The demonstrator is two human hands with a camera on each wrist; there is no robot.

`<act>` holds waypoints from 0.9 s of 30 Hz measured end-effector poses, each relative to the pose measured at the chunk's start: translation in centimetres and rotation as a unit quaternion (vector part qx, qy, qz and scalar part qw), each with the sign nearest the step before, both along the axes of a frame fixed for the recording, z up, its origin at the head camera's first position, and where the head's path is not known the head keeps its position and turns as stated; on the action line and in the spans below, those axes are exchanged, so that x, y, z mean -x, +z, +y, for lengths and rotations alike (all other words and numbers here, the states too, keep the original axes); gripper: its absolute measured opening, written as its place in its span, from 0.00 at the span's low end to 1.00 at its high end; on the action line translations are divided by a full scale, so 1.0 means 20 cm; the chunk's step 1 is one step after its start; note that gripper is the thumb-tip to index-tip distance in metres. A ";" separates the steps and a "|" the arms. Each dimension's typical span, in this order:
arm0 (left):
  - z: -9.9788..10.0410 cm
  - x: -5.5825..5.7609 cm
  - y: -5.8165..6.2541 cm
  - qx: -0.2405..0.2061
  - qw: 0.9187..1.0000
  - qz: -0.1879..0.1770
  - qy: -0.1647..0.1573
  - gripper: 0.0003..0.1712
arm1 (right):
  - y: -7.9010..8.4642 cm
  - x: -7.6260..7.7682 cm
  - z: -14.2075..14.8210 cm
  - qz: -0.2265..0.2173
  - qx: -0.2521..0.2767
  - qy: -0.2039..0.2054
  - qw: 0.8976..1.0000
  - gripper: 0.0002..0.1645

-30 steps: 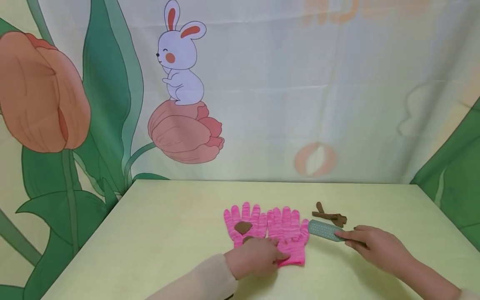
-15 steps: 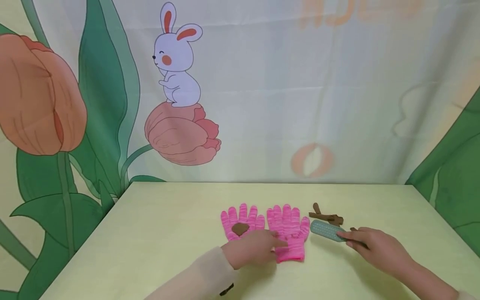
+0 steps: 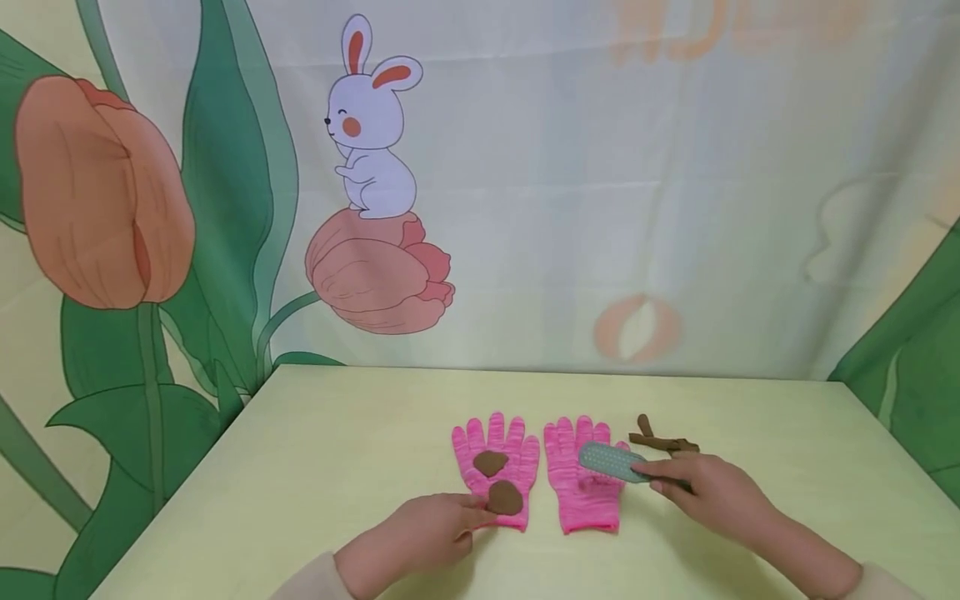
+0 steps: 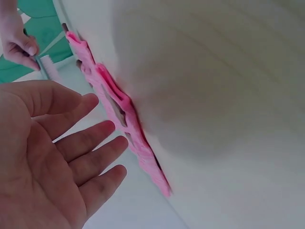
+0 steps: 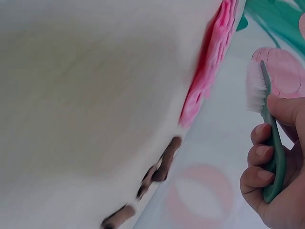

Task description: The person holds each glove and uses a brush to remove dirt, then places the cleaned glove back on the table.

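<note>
Two pink knitted gloves lie side by side: a left glove [image 3: 493, 433] and a right glove [image 3: 589, 508]. On the left glove sit two flat brown patches, an upper brown patch [image 3: 491, 462] and a rounder lower brown patch [image 3: 506, 497]. My left hand [image 3: 423, 533] has its fingertips right at that glove's cuff; the left wrist view shows the fingers loosely bent, pinching nothing. My right hand [image 3: 723, 498] grips the green handle of a brush [image 5: 274, 157] with white bristles [image 5: 255, 88]. Bristles down, the brush head overlaps the right glove in the head view.
Several brown stick-like pieces [image 3: 660, 440] lie on the pale yellow table [image 3: 337, 450], behind my right hand. Behind the table's far edge hangs a cloth backdrop [image 3: 525, 208] printed with a rabbit and tulips.
My left hand has left the right glove and moved left to the left glove's cuff, uncovering the lower brown patch. My right hand has carried the brush left over the right glove.
</note>
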State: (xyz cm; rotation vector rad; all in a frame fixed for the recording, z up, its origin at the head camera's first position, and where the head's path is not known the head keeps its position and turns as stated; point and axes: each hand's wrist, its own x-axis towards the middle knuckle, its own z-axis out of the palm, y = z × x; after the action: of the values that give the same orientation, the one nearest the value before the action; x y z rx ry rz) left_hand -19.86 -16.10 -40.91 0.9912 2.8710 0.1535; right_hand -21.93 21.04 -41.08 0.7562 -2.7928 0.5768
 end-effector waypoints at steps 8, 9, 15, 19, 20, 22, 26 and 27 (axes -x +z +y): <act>-0.03 0.04 0.00 0.005 0.999 -0.026 0.029 0.22 | 0.04 0.07 -0.19 0.028 -0.033 0.067 0.997 0.19; -0.03 0.04 0.00 0.006 0.999 -0.029 0.036 0.21 | 0.05 0.09 -0.21 0.024 -0.034 0.073 0.996 0.19; -0.04 0.10 -0.01 0.015 0.997 -0.026 0.073 0.22 | 0.08 0.20 -0.37 -0.017 -0.028 0.112 0.993 0.19; -0.05 0.13 -0.03 0.016 0.996 -0.034 0.085 0.23 | 0.07 0.27 -0.45 -0.033 -0.034 0.133 0.990 0.19; -0.05 0.13 -0.03 0.016 0.996 -0.036 0.086 0.24 | 0.07 0.28 -0.47 -0.032 -0.041 0.136 0.989 0.19; -0.05 0.14 -0.04 0.010 0.996 -0.037 0.085 0.24 | 0.05 0.31 -0.51 -0.025 -0.055 0.137 0.989 0.19; -0.03 0.15 -0.05 0.010 0.996 -0.026 0.080 0.24 | 0.04 0.36 -0.56 -0.011 -0.088 0.124 0.988 0.18; -0.03 0.15 -0.05 0.008 0.997 -0.024 0.079 0.23 | 0.04 0.37 -0.57 -0.012 -0.091 0.122 0.988 0.18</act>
State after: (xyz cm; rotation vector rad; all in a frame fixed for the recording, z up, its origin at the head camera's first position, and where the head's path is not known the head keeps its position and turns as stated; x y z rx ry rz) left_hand -22.90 -16.71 -41.93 0.7474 2.9002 0.1624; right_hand -29.25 9.72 -40.30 1.1474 -2.8218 0.3712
